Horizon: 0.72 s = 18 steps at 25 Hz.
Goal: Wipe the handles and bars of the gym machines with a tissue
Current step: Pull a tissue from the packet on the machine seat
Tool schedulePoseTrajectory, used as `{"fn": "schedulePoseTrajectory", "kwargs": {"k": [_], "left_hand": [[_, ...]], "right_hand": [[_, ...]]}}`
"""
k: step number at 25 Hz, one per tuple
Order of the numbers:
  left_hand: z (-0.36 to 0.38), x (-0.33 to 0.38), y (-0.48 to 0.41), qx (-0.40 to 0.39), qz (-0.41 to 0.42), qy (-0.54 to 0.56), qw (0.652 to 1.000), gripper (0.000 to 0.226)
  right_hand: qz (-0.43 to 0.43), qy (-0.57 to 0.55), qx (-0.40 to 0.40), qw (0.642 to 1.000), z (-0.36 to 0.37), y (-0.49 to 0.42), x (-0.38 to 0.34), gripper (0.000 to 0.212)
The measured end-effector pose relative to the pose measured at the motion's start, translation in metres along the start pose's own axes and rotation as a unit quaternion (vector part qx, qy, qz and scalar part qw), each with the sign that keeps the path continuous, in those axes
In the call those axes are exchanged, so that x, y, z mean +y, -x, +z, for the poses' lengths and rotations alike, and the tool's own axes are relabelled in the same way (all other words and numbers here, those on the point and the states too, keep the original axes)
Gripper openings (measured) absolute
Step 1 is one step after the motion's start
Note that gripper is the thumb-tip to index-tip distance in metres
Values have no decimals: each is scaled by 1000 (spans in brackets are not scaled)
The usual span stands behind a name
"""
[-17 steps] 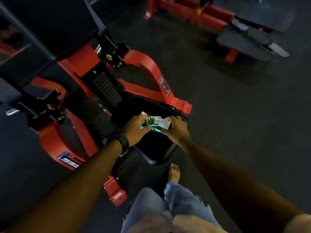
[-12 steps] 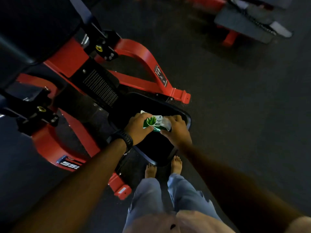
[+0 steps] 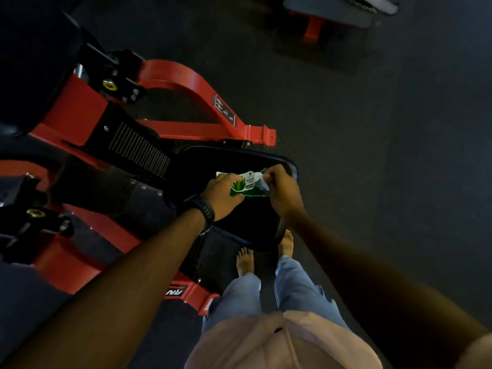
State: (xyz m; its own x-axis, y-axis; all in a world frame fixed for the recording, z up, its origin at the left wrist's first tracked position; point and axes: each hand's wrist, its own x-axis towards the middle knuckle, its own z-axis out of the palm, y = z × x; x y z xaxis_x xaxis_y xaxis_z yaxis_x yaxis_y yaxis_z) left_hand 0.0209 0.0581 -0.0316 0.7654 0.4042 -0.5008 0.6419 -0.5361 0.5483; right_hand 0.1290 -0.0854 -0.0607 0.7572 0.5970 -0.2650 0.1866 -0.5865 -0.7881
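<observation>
Green tissue pack (image 3: 247,187) between both hands (image 3: 250,191)

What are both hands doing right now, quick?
Left hand: grips the green wipe packet.
Right hand: pinches the packet's right end, where something white shows; tissue or flap, cannot tell.

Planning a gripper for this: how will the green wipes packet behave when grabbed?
Probably soft and floppy: the wipes packet looks creased between the left hand and right hand. Likely light, being small in the hands. Its glossy film may be slippery.
</observation>
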Motion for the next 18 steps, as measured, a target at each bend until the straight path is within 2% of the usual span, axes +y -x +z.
{"fn": "schedulePoseTrajectory", "kwargs": {"k": [3, 5, 8, 10, 12, 14, 16, 18], "left_hand": [[-13, 14, -1, -5, 21, -26, 999, 42], [-20, 24, -2, -11, 34, -19, 999, 41], [-28, 49, -5, -24, 63, 0, 998, 40], [-29, 71, -7, -34, 77, 8, 996, 38], [-27, 96, -12, -46, 99, 4, 994, 37], [-20, 125, -17, -67, 132, -3, 989, 35], [-6, 159, -20, -90, 164, -18, 982, 33], [13, 196, -19, -118, 190, -49, 974, 34]], "right_hand": [[3, -49, 59, 997, -19, 10, -8, 17], [-10, -56, 99, 993, -32, 14, -12, 12], [-6, -129, 164, 978, -66, 20, -21, 13], [0, -141, 170, 975, -92, 27, -22, 25], [45, -177, 144, 973, -118, 37, -18, 31], [112, -272, 147, 945, -143, 53, -13, 26], [173, -361, 193, 896, -172, 76, -4, 13], [205, -370, 229, 877, -201, 101, 14, 2]]}}
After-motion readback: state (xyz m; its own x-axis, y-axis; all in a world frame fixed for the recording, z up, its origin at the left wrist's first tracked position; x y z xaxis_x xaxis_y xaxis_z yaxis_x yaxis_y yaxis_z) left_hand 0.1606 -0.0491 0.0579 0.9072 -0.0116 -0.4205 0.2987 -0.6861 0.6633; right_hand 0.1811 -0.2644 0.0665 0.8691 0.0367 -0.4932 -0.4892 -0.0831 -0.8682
